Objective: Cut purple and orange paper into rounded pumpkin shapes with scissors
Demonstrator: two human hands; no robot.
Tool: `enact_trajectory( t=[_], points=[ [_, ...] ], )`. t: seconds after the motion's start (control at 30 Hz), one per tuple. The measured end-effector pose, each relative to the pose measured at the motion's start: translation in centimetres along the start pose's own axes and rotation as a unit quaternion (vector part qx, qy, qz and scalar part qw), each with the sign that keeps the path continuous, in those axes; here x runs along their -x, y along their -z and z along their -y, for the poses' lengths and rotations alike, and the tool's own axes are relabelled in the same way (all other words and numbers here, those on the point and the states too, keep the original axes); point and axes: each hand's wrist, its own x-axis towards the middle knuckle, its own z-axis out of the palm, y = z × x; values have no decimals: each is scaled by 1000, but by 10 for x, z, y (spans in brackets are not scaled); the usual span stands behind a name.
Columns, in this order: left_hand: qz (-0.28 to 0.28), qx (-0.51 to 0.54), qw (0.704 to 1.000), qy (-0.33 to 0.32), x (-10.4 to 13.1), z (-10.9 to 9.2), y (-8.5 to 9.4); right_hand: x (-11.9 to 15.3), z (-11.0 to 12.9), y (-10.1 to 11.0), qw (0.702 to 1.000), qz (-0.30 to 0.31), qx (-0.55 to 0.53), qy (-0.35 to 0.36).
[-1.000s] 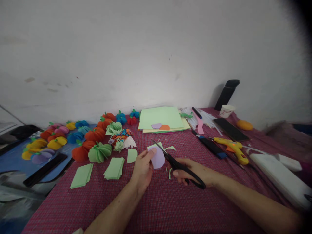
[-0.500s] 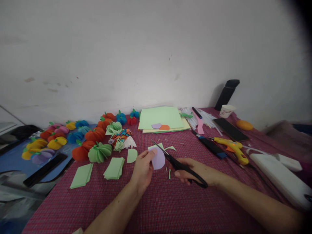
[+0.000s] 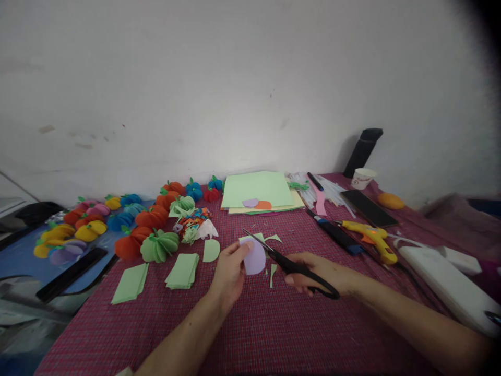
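Between thumb and fingers, my left hand (image 3: 229,269) pinches a rounded lilac paper piece (image 3: 255,258) laid over light green paper (image 3: 253,238), whose edge shows behind it. My right hand (image 3: 309,269) grips black-handled scissors (image 3: 289,265), their blades pointing up and left across the top right edge of the papers. Curved green offcuts (image 3: 273,275) lie on the cloth just below and beyond the blades. Left of my left hand are a rounded green piece (image 3: 211,250) and a stack of green rectangles (image 3: 182,271).
Coloured paper pumpkins (image 3: 159,245) crowd the left side, beside a heap of scraps (image 3: 191,224). Paper sheets (image 3: 256,187) lie at the back against the wall. To the right are a cutter (image 3: 338,235), a yellow glue gun (image 3: 371,237), a phone (image 3: 368,207), a paper cup (image 3: 362,178) and a white power strip (image 3: 450,287).
The scissors and my right hand have shifted slightly to the right, and the blades look more closed. The held papers have turned slightly.
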Motion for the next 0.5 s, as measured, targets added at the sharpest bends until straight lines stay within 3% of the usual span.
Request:
enact_trajectory(
  t=[0.5],
  points=[
    [8, -28, 999, 26, 1, 2, 0, 12, 7, 15, 998, 44, 44, -27]
  ],
)
